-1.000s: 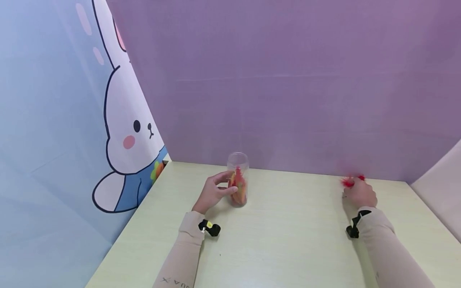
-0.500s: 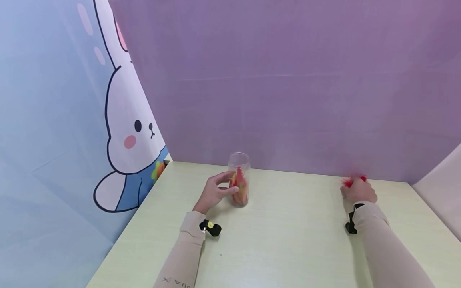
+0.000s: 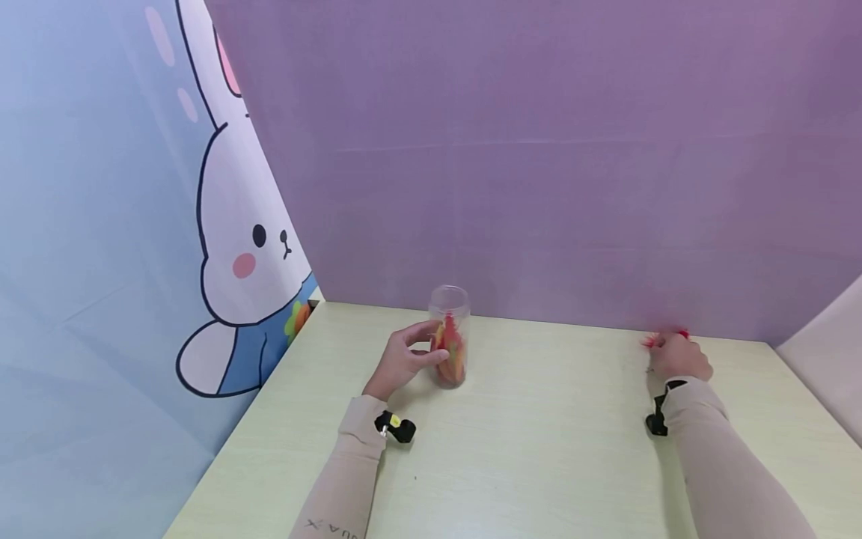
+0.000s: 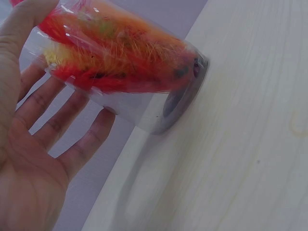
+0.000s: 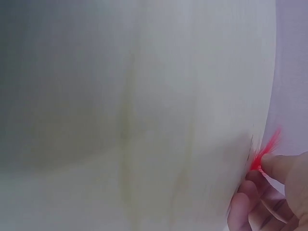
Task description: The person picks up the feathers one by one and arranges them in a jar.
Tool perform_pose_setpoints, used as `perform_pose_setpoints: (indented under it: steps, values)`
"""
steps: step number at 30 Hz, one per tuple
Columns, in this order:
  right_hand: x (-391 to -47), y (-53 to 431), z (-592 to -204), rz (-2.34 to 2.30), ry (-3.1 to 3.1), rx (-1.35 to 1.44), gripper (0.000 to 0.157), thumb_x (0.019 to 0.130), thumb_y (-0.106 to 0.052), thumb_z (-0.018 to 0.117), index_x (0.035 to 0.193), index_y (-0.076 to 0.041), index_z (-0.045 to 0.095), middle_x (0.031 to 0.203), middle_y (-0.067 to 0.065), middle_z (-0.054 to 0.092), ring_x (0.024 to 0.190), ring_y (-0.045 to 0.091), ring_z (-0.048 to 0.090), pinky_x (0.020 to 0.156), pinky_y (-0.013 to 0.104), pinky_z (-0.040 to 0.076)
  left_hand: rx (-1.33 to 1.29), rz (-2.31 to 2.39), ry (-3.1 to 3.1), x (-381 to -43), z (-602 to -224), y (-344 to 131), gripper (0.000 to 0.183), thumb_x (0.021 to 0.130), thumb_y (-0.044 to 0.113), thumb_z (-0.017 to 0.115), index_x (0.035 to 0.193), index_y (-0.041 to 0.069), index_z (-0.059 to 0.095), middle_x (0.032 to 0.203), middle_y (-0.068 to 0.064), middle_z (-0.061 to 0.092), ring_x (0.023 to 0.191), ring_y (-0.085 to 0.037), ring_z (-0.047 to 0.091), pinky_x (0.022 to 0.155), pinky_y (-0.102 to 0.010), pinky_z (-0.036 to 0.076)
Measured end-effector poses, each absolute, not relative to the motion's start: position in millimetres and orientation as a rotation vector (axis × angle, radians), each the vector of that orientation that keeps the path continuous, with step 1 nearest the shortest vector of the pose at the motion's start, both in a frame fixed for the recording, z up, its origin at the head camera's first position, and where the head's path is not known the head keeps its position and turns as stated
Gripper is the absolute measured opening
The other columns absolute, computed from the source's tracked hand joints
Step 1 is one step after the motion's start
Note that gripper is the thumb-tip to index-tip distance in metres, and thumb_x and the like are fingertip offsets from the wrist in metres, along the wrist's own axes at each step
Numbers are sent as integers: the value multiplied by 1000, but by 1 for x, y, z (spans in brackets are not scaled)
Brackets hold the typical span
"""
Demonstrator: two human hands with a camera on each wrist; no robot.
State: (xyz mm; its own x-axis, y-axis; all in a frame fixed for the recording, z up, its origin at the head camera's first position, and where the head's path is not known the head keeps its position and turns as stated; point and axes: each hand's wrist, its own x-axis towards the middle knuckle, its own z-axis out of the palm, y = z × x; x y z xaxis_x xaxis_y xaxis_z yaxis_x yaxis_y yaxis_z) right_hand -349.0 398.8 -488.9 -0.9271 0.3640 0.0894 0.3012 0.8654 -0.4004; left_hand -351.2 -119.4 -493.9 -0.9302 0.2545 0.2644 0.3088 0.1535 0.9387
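My left hand (image 3: 399,361) grips a clear cylindrical jar (image 3: 449,299) from its left side, thumb in front and fingers behind. Upright on the table, the jar holds several fluffy feathers (image 4: 130,57) in red, orange and yellow, with a little green. In the left wrist view the jar's base meets the tabletop. Far to the right, near the table's back edge, my right hand (image 3: 680,358) pinches a red feather (image 5: 269,145) between thumb and fingers. Its tip sticks out past the thumb in the right wrist view; the rest is hidden by the hand.
The pale wooden table (image 3: 525,449) ends at a purple cloth backdrop (image 3: 539,187). A blue curtain with a rabbit print (image 3: 236,224) hangs on the left, and a whitish panel (image 3: 831,359) stands at the right. Both wrists wear black cameras.
The left hand keeps its hold on the jar. The right hand stays near the back edge, its fingers shifting slightly around the feather, so less red shows beside it now.
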Motion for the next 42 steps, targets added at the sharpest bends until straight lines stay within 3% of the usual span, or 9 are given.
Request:
perform_pose_setpoints:
  steps: [7, 12, 18, 26, 35, 42]
  values:
    - [-345, 401, -489, 610, -2883, -529, 29, 96, -19, 35, 87, -6, 59, 91, 31, 63, 79, 51, 63, 55, 49, 46, -565, -1927, -2373, -350, -493, -120, 61, 80, 38, 88, 135, 26, 66, 133, -1, 69, 121, -24, 64, 98, -42, 59]
    - [-343, 405, -489, 621, -2885, -503, 29, 96, -20, 36, 95, -4, 60, 96, 33, 64, 83, 52, 64, 55, 50, 45, -562, -1922, -2379, -350, -493, -121, 62, 80, 39, 88, 135, 26, 66, 133, -1, 69, 121, -24, 64, 98, -42, 59]
    - [-339, 406, -487, 655, -2869, -491, 29, 98, -21, 36, 94, -6, 60, 91, 26, 65, 78, 45, 63, 54, 46, 44, -561, -1928, -2376, -351, -492, -120, 62, 80, 39, 88, 136, 25, 66, 134, -1, 69, 122, -24, 64, 98, -41, 59]
    - [-333, 403, -483, 698, -2820, -439, 33, 102, -26, 43, 96, -2, 65, 98, 30, 66, 81, 47, 65, 53, 45, 46, -561, -1912, -2399, -353, -493, -121, 61, 80, 39, 88, 136, 27, 66, 134, 0, 69, 122, -24, 63, 99, -43, 59]
    - [-324, 396, -472, 743, -2780, -389, 40, 103, -26, 38, 78, -4, 60, 82, 23, 65, 70, 36, 61, 49, 36, 40, -566, -1917, -2404, -354, -495, -123, 63, 79, 41, 88, 136, 28, 65, 133, 2, 69, 123, -23, 63, 100, -43, 58]
    - [-320, 392, -466, 827, -2760, -375, 42, 106, -31, 35, 97, 4, 56, 90, 24, 64, 77, 36, 59, 59, 32, 39, -571, -1924, -2404, -353, -493, -124, 64, 79, 44, 88, 137, 29, 65, 134, 3, 69, 124, -23, 63, 100, -42, 58]
